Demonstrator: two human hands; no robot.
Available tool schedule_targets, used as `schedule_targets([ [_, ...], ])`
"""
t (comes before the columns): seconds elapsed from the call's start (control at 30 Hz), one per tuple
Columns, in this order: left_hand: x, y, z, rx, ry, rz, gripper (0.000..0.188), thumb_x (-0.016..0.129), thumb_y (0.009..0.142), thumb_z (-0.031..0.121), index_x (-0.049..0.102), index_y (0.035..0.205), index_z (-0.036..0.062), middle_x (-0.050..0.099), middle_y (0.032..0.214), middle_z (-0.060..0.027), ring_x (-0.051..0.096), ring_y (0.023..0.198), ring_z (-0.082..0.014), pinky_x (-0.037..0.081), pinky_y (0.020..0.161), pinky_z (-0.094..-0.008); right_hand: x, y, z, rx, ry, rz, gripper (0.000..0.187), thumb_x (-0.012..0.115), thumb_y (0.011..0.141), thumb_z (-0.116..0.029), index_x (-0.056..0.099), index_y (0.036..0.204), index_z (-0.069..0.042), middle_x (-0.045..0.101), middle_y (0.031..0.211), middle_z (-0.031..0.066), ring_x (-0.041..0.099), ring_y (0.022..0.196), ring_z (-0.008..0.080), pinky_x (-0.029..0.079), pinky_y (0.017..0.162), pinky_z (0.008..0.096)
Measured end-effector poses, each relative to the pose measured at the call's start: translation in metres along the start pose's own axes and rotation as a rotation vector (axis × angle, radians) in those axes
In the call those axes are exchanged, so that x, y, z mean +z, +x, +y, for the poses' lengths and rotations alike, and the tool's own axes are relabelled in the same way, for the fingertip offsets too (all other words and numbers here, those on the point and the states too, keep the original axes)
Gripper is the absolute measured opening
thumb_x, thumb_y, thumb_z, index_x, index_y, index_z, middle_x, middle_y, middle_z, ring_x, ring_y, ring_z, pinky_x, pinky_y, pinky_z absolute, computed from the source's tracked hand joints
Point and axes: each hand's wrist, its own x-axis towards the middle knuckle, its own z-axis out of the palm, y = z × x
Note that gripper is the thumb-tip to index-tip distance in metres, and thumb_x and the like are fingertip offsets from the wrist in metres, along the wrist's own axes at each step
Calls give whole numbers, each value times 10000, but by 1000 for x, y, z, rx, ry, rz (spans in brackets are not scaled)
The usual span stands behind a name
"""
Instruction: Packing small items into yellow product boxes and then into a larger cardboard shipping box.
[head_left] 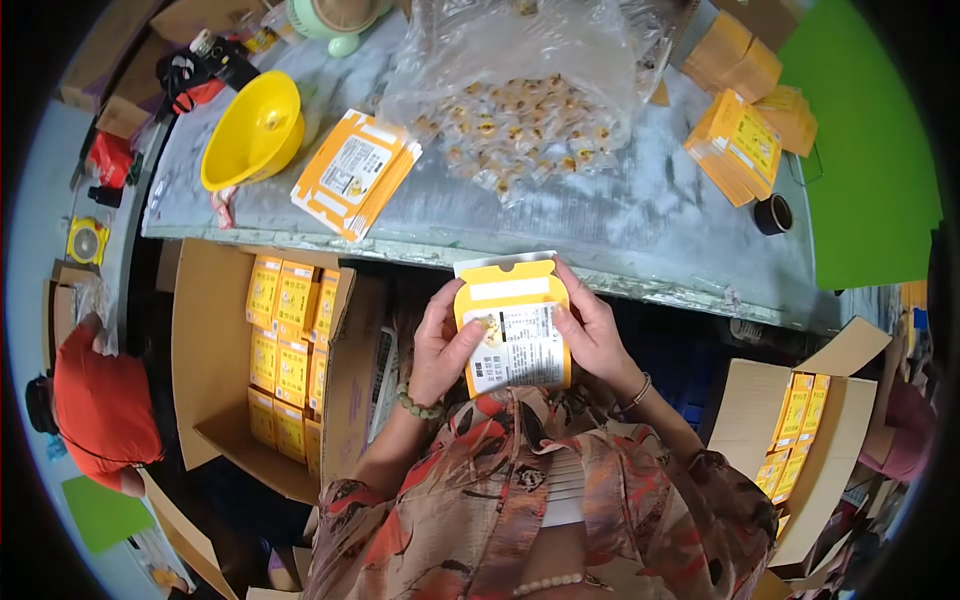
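Note:
Between both my hands is a yellow and white folding carton [517, 350], close in front of my body at the table's front edge. Its top flap stands up, and a printed white panel faces me. My left hand [438, 345] is closed on the carton's left side, thumb on the panel. On the opposite side my right hand [598, 345] grips the carton, thumb also on the front. The fingers behind it are partly hidden, and so is anything inside. Past it on the table [480, 225] lies a heap of small clear-wrapped pieces [525, 125] in a plastic bag.
Flat carton blanks [350, 170] lie stacked left of the bag; more cartons [735, 150] sit right, by a dark cup [773, 214]. A yellow bowl [252, 135] stands back left. Cardboard boxes [345, 400] [745, 400] hold yellow cartons on both sides. A person in red [105, 400] works far left.

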Motion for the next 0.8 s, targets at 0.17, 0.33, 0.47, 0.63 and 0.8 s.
schedule_targets([
  [0.17, -18, -2, -1, -195, 103, -4, 227, 415, 846, 165, 519, 921, -23, 510, 853, -30, 439, 761, -73, 371, 669, -202, 2, 8, -7, 100, 43, -167, 382, 426, 814, -97, 350, 1175, 5, 483, 1052, 128, 474, 928, 159, 362, 794, 253],
  [0.33, -2, 6, 28, 79, 173, 100, 215, 435, 832, 165, 539, 910, -7, 497, 968, -121, 466, 914, -163, 371, 773, -259, 2, 8, -26, 9, -25, 14, 260, 455, 790, -76, 509, 1035, -9, 495, 978, 125, 516, 819, 177, 394, 722, 242],
  [0.47, -18, 7, 33, 263, 422, -242, 168, 514, 772, 126, 569, 868, 1, 493, 970, -151, 488, 908, -229, 392, 753, -276, -6, 6, -27, -232, -76, -122, 273, 547, 707, -49, 544, 978, -15, 486, 976, 122, 513, 826, 202, 403, 713, 255],
  [0.63, -22, 0, 26, 78, 396, -275, 150, 612, 683, 106, 583, 773, -10, 519, 871, -121, 519, 796, -210, 415, 670, -268, -7, 4, -23, -196, -48, -145, 213, 661, 612, -63, 567, 796, -12, 495, 862, 91, 511, 748, 176, 405, 640, 246],
  [0.8, -14, 5, 20, 201, -80, 14, 286, 564, 728, 112, 478, 972, -10, 504, 936, -82, 515, 757, -185, 432, 666, -283, -8, 23, -31, -207, 11, -91, 244, 686, 577, -81, 580, 787, -19, 530, 818, 85, 519, 728, 177, 407, 625, 253],
])
